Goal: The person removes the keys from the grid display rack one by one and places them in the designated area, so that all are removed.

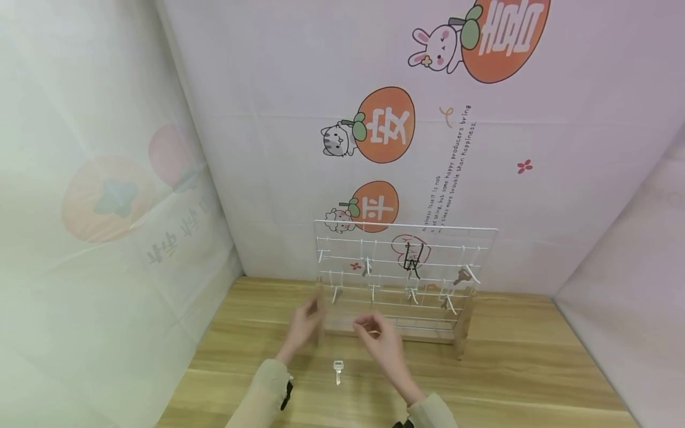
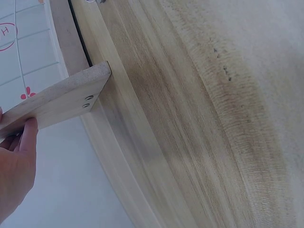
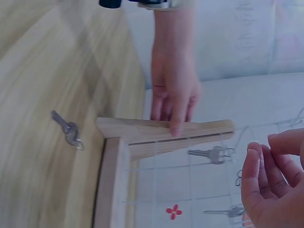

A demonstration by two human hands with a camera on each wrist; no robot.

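A white wire rack on a wooden stand bears several hooks, some with keys on them. My left hand grips the wooden side post at the rack's left end, with the thumb on its front edge and the fingers behind in the right wrist view. My right hand hovers before the lower part of the rack with loosely curled fingers. I see nothing held between those fingers. One loose key lies on the table between my forearms.
A black wire piece hangs near the rack's upper middle. A larger key hangs at upper right. The wood-grain table is bounded by a printed cloth behind and pale cloth walls at the sides.
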